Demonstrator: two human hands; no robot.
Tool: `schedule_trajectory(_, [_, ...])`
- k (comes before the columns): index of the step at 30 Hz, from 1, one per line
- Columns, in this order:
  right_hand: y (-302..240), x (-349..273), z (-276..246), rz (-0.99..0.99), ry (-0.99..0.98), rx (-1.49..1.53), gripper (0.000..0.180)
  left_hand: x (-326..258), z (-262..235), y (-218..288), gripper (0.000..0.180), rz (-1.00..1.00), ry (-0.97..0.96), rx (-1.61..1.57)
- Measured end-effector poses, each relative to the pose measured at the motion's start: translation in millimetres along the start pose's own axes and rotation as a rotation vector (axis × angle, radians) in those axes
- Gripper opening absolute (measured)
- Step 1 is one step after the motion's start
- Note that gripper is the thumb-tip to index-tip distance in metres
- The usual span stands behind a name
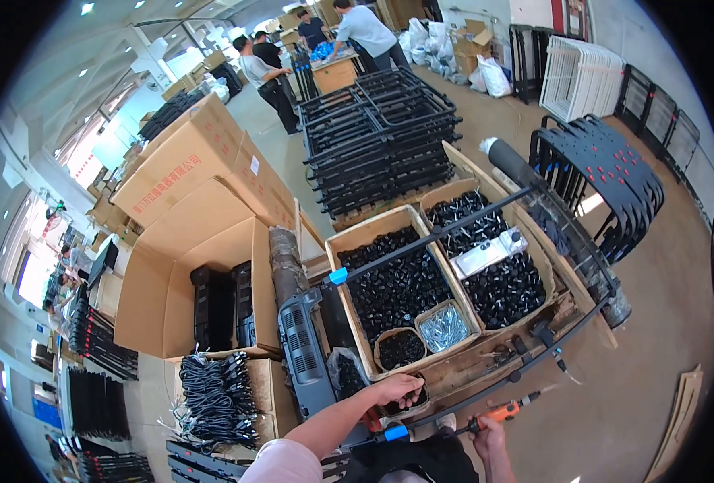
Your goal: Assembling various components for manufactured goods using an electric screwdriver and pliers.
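Note:
My left hand (399,389) reaches down over a small container (409,409) of dark parts at the bench's near edge. Its fingers are curled together, and whatever they pinch is too small to make out. Lower right, my right hand (490,441) is closed around an orange electric screwdriver (503,411), whose bit points right. Between me and the bench runs a black tubular frame (486,388) with blue pieces (338,276) on it. It lies across a wooden box (409,366) of small black plastic parts (397,278) and silver screws (444,328).
Left stand an open carton (151,298), a dark vented plastic housing (300,342) and bundled black cables (216,398). Stacked black frames (381,145) rise beyond the bench; more frames (598,173) stand right. A white box (490,252) rests on the parts. Several people work far off.

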State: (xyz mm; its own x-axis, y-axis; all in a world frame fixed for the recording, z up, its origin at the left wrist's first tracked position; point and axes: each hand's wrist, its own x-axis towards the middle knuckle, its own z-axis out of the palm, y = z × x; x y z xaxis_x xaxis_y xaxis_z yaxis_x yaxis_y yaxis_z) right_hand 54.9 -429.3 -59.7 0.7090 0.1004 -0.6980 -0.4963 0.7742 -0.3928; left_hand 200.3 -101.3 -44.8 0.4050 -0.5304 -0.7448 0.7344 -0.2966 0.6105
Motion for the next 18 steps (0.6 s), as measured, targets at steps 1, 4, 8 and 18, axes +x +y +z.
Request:
schedule_trajectory(1, [-0.7, -14.3, 5.6, -0.149, -0.035, -0.062, 0.056, -7.2, 5.2, 2.8, 0.042, 0.055, 0.038, -0.031])
schedule_trajectory(4, [-22.9, -51.7, 34.1, -0.332, -0.115, -0.149, 0.061, -25.6, 19.7, 10.4, 0.037, 0.174, 0.103, -0.102])
schedule_trajectory(8, [-80.3, -87.6, 81.7, -0.679, -0.321, -0.638, 0.056, -43.8, 47.0, 16.7, 0.031, 0.341, 0.297, -0.357])
schedule_trajectory(18, [-95.0, -80.8, 196.4, -0.704, -0.763, -0.936, 0.059, -82.3, 117.7, 7.3, 0.022, 0.636, 0.453, -1.034])
